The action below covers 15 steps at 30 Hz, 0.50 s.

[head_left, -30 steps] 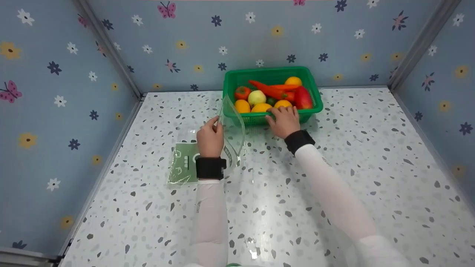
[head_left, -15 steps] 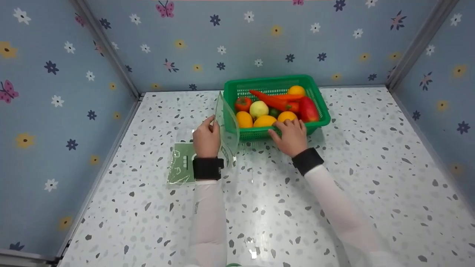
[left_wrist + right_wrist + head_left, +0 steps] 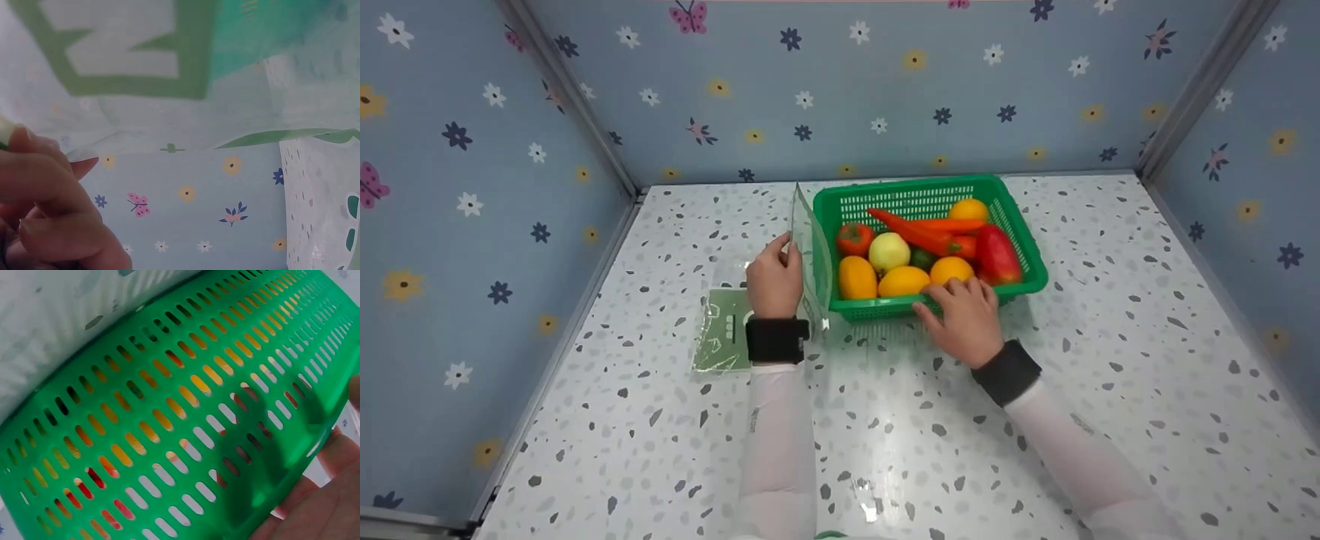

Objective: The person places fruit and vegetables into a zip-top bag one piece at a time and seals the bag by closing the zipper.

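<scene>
My left hand (image 3: 775, 285) pinches the raised edge of a clear plastic bag (image 3: 720, 330) with green print, whose flap stands up by the basket's left side. The left wrist view shows the fingers beside the see-through film, with a green printed frame (image 3: 140, 87) across it. My right hand (image 3: 966, 322) grips the front rim of a green slotted basket (image 3: 877, 306), fingers over the rim and thumb outside. The basket holds a tomato (image 3: 855, 240), a pale round fruit (image 3: 889, 252), yellow fruit (image 3: 904, 282), an orange (image 3: 952, 271), long orange-red carrots (image 3: 919, 232) and a red mango (image 3: 997, 255).
A speckled white tabletop (image 3: 1110, 337) lies under everything. Flower-patterned panels (image 3: 840, 97) close off the back and both sides. Between the basket and the back panel shows a narrow strip of table.
The basket has slid toward me and a little to the right, with my right hand on its rim. The left hand has shifted slightly left, still holding the bag's edge.
</scene>
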Tool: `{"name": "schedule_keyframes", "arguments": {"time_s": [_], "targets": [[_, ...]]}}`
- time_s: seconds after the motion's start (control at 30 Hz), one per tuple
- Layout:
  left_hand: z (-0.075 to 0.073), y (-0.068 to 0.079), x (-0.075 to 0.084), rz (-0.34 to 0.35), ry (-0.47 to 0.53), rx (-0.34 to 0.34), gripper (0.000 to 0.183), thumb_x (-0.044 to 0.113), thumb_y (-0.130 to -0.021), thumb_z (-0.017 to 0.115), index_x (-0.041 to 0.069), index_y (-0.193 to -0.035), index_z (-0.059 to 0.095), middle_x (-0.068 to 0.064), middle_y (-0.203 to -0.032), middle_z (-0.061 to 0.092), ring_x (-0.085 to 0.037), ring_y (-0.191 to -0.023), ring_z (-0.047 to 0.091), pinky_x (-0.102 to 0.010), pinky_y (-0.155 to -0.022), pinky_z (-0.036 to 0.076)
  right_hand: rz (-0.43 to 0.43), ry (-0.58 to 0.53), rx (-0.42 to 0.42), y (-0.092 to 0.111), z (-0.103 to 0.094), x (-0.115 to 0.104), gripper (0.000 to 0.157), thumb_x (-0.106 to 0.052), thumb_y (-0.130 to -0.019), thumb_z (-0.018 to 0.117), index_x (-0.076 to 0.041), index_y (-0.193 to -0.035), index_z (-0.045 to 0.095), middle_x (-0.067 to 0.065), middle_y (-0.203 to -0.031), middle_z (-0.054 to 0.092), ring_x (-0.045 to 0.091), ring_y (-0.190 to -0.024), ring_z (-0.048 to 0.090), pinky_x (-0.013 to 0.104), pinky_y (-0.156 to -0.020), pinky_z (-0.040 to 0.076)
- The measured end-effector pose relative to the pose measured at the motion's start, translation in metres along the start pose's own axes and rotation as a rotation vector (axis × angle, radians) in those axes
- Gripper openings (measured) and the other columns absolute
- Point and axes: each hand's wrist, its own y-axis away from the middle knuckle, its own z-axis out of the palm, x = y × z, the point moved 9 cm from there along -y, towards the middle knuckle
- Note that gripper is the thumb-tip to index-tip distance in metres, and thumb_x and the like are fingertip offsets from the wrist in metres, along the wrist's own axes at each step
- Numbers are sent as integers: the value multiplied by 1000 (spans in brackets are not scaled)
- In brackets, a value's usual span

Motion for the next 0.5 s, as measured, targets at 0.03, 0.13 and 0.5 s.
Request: {"name": "schedule_keyframes", "arguments": {"time_s": [0.03,0.13,0.5], "targets": [[0,0,0,0,-2,-1,30,16,-101,61,3,-126,73,-15,-75,70,-25,-61,57,-28,-58,37,0,4,-3,4,-2,-1,36,-43,-101,63,-15,-123,71,17,-114,64,42,-115,49,66,-111,28],[2,-1,1,-4,-7,-10,31,16,-101,61,3,-126,73,-15,-75,69,-27,-63,58,-29,-59,38,4,19,-16,13,-6,-5,36,-43,-100,64,-16,-123,71,17,-113,65,43,-113,50,67,-107,30],[5,1,1,-23,-43,-56,32,20,-102,61,6,-129,72,-13,-72,67,-20,-58,51,-27,-54,33,-2,4,-143,0,-19,-10,43,-47,-102,60,-13,-126,71,17,-122,66,41,-119,52,63,-100,42]]}}
